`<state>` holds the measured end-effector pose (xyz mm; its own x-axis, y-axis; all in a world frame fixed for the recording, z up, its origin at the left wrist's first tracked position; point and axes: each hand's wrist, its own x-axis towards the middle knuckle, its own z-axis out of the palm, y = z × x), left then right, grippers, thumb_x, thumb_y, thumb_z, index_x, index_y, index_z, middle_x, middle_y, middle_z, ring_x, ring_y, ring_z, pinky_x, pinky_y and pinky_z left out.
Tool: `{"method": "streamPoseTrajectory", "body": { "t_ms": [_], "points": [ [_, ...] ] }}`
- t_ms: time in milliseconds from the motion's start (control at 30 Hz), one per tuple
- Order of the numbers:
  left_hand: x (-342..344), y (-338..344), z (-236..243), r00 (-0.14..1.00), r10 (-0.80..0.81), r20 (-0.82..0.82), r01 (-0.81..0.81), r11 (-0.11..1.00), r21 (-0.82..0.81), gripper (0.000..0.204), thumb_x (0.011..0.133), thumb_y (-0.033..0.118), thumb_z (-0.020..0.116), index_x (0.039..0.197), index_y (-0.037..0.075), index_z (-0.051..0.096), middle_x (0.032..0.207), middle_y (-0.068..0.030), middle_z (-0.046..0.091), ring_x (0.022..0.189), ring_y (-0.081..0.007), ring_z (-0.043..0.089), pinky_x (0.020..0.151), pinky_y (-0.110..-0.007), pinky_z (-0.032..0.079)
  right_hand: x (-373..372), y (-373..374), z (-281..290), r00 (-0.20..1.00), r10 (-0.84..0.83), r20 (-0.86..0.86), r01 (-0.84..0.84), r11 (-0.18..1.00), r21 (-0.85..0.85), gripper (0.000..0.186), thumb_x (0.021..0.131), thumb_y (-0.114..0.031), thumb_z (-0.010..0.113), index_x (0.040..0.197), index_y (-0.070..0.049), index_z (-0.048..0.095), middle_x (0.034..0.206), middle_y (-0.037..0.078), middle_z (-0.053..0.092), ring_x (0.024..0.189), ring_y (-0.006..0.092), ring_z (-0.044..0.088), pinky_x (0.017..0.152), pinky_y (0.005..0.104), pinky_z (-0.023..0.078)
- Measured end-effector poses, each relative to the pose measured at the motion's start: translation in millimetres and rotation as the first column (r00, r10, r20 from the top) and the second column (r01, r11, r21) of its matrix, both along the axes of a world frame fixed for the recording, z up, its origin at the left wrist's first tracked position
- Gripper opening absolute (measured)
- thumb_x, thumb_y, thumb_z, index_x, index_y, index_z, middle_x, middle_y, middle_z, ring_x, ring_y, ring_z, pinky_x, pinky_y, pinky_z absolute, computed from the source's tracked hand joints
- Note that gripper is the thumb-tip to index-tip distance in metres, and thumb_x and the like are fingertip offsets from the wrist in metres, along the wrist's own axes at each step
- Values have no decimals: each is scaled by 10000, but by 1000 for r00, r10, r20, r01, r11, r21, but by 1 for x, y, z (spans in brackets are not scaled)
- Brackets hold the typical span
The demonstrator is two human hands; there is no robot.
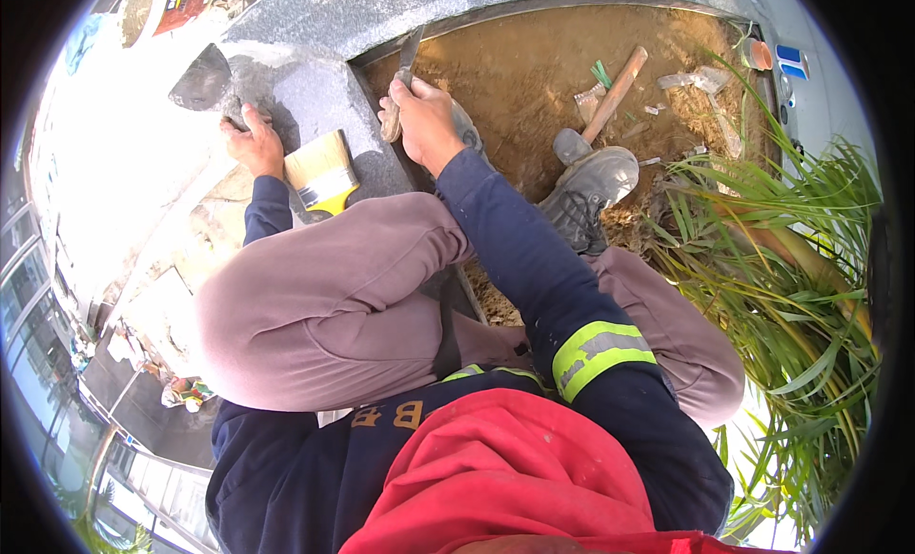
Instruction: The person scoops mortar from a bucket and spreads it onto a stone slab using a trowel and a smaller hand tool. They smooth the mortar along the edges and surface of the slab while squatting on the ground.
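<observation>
My left hand is closed round the handle of a trowel, whose broad, mortar-smeared blade points up and left over the pale ledge. In my right hand, beside the inner edge of the grey stone border, is a narrow-bladed scraper; its blade points away from me and its handle is dirty. Between my left forearm and the planting bed lies a wide paintbrush with pale bristles and a yellow handle, on the stone close to my knee.
Soil fills the bed inside the grey stone border. A wooden-handled mallet lies by my shoe. Broken pieces are scattered farther right. Leafy plants crowd the right side; a bucket stands far left.
</observation>
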<state>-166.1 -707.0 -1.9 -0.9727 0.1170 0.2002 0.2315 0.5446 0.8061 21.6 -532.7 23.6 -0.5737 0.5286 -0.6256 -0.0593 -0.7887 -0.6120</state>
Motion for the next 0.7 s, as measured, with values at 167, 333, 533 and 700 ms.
{"method": "streamPoseTrajectory", "body": {
  "t_ms": [167, 333, 533, 700],
  "points": [
    [-5, -5, -10, 997, 27, -70, -27, 1000, -2, 653, 978, 289, 634, 1320, -230, 435, 676, -132, 693, 634, -183, 675, 639, -303, 531, 27, 21, 10, 985, -164, -58, 162, 986, -31, 98, 1035, -94, 585, 1062, -4, 610, 954, 68, 597, 850, 204, 627, 743, 382, 571],
    [1, 3, 3, 1000, 20, -11, -20, 1000, 13, 656, 977, 287, 633, 1329, -229, 435, 676, -134, 692, 641, -182, 677, 648, -303, 532, 8, 52, -8, 953, -304, -14, 304, 952, 25, 109, 1023, -67, 594, 1109, -4, 616, 969, 70, 604, 863, 215, 624, 746, 393, 567],
    [3, 4, 4, 1000, 25, -15, -25, 999, 22, 654, 972, 281, 633, 1335, -225, 435, 683, -133, 689, 624, -191, 664, 655, -299, 530, -27, 46, -15, 938, -347, -12, 347, 935, 68, 111, 1009, -58, 614, 1111, -14, 622, 912, 51, 609, 789, 175, 604, 683, 364, 557],
    [-13, -13, -16, 987, -2, -161, -9, 998, -68, 644, 969, 280, 630, 1327, -221, 443, 713, -154, 693, 622, -214, 671, 644, -309, 531, -56, 19, -15, 933, -333, 133, 321, 941, 108, 65, 982, -78, 673, 1000, -34, 629, 805, 14, 609, 671, 124, 574, 599, 302, 504]
  ]
}}
